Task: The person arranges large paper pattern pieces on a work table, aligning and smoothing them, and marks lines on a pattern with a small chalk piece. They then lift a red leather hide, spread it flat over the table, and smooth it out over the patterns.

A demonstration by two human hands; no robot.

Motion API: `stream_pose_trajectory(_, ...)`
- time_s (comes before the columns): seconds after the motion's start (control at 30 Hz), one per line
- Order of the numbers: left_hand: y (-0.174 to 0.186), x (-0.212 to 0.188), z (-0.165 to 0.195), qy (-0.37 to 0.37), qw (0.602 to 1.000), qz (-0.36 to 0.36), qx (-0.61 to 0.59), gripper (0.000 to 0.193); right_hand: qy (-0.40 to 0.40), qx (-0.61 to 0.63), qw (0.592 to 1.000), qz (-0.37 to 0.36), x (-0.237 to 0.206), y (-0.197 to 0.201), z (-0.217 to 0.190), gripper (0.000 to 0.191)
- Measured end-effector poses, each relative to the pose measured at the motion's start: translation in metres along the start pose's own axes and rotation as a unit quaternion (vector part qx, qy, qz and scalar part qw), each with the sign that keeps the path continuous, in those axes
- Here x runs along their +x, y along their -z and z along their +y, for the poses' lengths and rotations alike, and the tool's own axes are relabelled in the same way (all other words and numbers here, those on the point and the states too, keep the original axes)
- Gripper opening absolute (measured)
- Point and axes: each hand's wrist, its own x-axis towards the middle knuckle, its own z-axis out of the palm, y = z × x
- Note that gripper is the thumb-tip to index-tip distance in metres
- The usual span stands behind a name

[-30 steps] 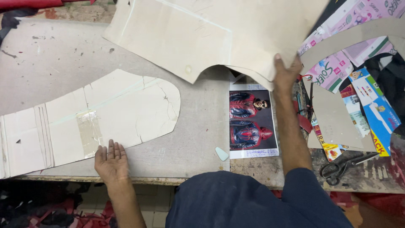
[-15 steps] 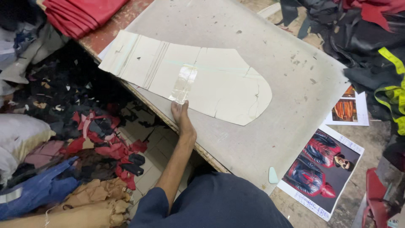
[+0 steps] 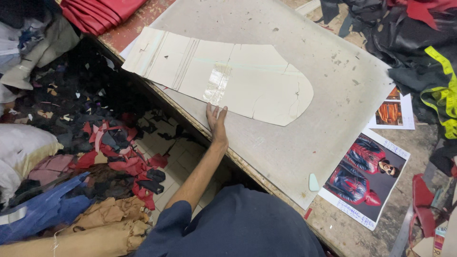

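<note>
Torso (image 3: 238, 228): nearest of all, in dark blue, leaning at the near edge of the table.
Left arm: stretched forward and up from the shoulder, bare forearm crossing the gap over the floor.
Left hand (image 3: 216, 119): flat, palm down, fingers straight and spread, grasping nothing; fingertips just on the near edge of the pattern piece, seemingly pressing it still.
Right hand: out of view, grip impossible to tell.
Chalk (image 3: 313, 182): small pale wedge lying loose near the board's near right corner, apart from the hand.
Printed photos (image 3: 364, 178): pictures of red and blue jackets, right of the board, face up as if for reference.
Grey board (image 3: 333, 85): large sheet set aslant on the table (image 3: 333, 228), serving as a work surface under the pattern.
Pattern piece (image 3: 247, 81): cream card, long, rounded at its right end, taped across the middle, lying flat on the board's left half.
Scraps (image 3: 109, 143): red, black and blue offcuts heaped on the floor to the left.
Red fabric (image 3: 95, 12): folded, far left corner.
Dark garments (image 3: 409, 38): piled far right, with a yellow measuring tape (image 3: 442, 95) draped over them.
</note>
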Motion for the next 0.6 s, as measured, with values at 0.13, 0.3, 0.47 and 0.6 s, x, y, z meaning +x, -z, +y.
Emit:
stream_pose_trajectory(0.13, 0.009, 0.0, -0.008, 0.002, 1.0, -0.002, 0.022, 0.088, 0.091, -0.048, 0.993, 0.062, -0.041, 0.008, -0.005, 0.031)
stream_pose_trajectory(0.3, 0.012, 0.006, -0.018, -0.023, 0.998, -0.02, -0.063, 0.08, 0.198, -0.092, 0.975, -0.038, -0.116, -0.007, -0.025, 0.028)
stream_pose_trajectory(0.47, 0.017, 0.011, -0.026, -0.021, 0.997, -0.023, -0.07, 0.077, 0.309, -0.261, 0.859, -0.313, -0.222, -0.07, -0.047, 0.043)
stream_pose_trajectory(0.6, 0.028, 0.022, -0.031, -0.01, 0.994, -0.019, -0.108, 0.073, 0.379, -0.255, 0.808, -0.373, -0.254, -0.111, -0.063, 0.042)
